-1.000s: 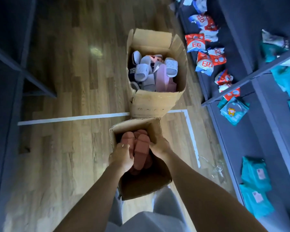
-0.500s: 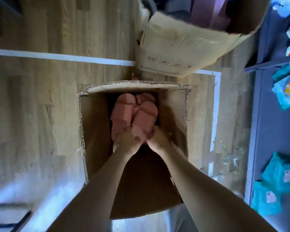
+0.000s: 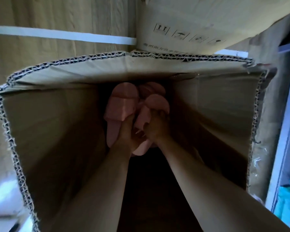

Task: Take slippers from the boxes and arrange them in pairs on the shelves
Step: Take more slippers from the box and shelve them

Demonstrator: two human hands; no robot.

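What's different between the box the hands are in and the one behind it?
The near box shows its open top and inside, with pink slippers in it; the far box shows only an outer wall. The far box bears printed symbols; the near box's visible walls look plain. Both are brown cardboard.

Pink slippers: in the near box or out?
In. The pink slippers lie well below the rim of the cardboard box, between its walls; left hand and right hand each grip one.
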